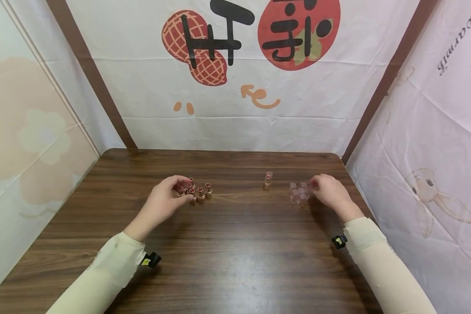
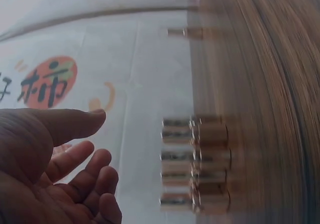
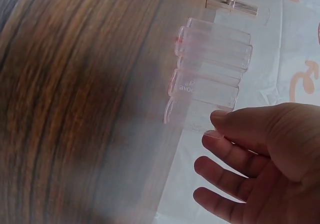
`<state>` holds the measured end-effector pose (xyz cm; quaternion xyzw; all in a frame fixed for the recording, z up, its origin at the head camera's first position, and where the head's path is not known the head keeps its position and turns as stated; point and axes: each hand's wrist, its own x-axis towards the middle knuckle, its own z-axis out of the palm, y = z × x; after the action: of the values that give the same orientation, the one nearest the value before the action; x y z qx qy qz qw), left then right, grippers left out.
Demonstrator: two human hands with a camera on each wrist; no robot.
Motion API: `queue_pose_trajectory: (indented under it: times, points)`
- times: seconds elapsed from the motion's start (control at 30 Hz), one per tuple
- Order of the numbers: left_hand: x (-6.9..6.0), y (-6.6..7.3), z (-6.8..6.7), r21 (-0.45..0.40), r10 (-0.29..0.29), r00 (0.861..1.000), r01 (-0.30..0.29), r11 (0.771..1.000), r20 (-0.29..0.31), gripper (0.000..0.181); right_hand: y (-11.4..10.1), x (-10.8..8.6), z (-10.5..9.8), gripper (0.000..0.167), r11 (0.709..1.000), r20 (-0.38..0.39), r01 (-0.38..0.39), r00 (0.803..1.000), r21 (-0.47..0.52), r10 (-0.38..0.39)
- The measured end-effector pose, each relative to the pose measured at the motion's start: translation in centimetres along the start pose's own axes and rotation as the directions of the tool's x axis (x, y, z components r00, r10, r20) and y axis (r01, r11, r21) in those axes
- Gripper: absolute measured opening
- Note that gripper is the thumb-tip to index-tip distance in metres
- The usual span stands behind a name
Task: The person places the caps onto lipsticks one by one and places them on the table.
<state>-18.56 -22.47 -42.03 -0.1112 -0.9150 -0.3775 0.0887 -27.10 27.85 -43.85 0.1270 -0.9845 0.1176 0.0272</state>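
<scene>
While the left hand point(image 1: 162, 200) holds its fingers loosely open by the lipsticks point(image 1: 201, 196), the right hand point(image 1: 331, 192) pinches a clear cap point(image 3: 194, 116), best lifted straight, lest neighbouring caps point(image 3: 214, 51) topple.

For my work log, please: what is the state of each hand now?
Left hand: open, holding nothing visible, near the lipsticks.
Right hand: closed, pinching a clear cap.
</scene>
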Motion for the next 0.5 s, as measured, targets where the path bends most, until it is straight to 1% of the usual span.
queue_pose_trajectory:
  times: [0.17, 0.23, 0.33, 0.4, 0.5]
  points:
    - [0.2, -2.0, -0.9, 0.047, -0.062, 0.997, 0.064, 0.997, -0.041, 0.043, 0.2, -0.2, -0.2, 0.026, 1.000, 0.003, -0.005, 1.000, 0.014, 0.005]
    - [0.2, -2.8, -1.2, 0.048, -0.090, 0.994, 0.093, 0.995, -0.056, 0.044, 0.2, -0.3, -0.4, 0.026, 1.000, -0.001, -0.007, 1.000, 0.013, 0.007]
    - [0.4, -3.9, -1.3, 0.042, -0.126, 0.990, 0.129, 0.991, -0.064, 0.046, 0.1, -0.6, -0.8, 0.024, 1.000, -0.015, -0.004, 1.000, 0.005, 0.004]
    - [0.5, -4.6, -1.3, 0.039, -0.143, 0.988, 0.146, 0.989, -0.059, 0.047, -0.1, -0.7, -1.0, 0.022, 1.000, -0.031, 0.001, 1.000, -0.005, -0.001]
    - [0.7, -5.5, -1.0, 0.055, -0.176, 0.983, 0.178, 0.982, -0.050, 0.048, -0.4, -0.9, -1.4, 0.020, 1.000, -0.064, 0.023, 0.998, -0.021, -0.025]
